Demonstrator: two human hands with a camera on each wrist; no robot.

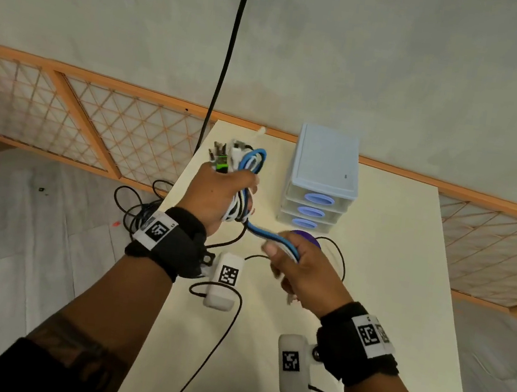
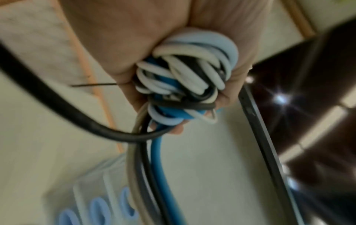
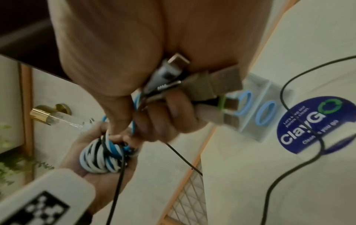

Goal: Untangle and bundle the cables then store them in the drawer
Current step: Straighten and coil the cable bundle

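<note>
The coiled bundle of blue, white and black cables (image 1: 246,174) is held above the cream surface (image 1: 387,278), just to the left of the pale blue three-drawer plastic organiser (image 1: 322,178), whose drawers all look closed. The left hand (image 1: 217,197) has its fingers clenched round the middle of the coil, with the loops and some metal plugs sticking out beyond the fist. The right hand (image 1: 299,273), nearer the person than the organiser, grasps the loose tails (image 1: 273,239) that run out of the coil, its fingers (image 3: 173,115) curled round the cords just behind their plug ends (image 3: 212,85). The cables look light, soft and springy, so the coil would likely loosen if the grip eased. The firmest hold is probably across the waist of the coil; the stiff plug ends give sure purchase for guiding the tails.
</note>
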